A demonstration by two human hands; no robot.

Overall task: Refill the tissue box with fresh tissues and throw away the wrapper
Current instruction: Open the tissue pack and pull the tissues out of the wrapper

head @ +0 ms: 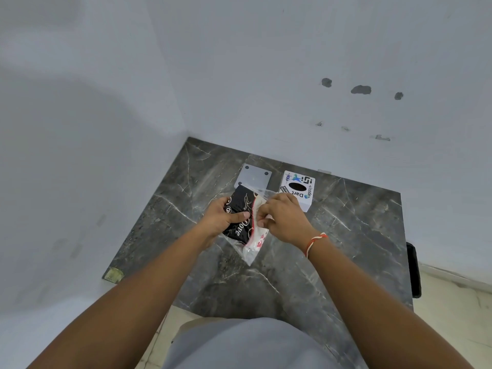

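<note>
Black tissue pack (237, 219), clear wrapper (254, 242) partly on: left hand (222, 218) grips pack, right hand (283, 218) pinches wrapper. Tissue box (297, 189) unfilled; base panel (253, 177) off. Refilling and discarding remain.

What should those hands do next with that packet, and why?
Probably pull the tissues out of the wrapper: the left hand holds the black pack, the right hand pinches its torn edge, and the white tissue box waits alongside.
</note>
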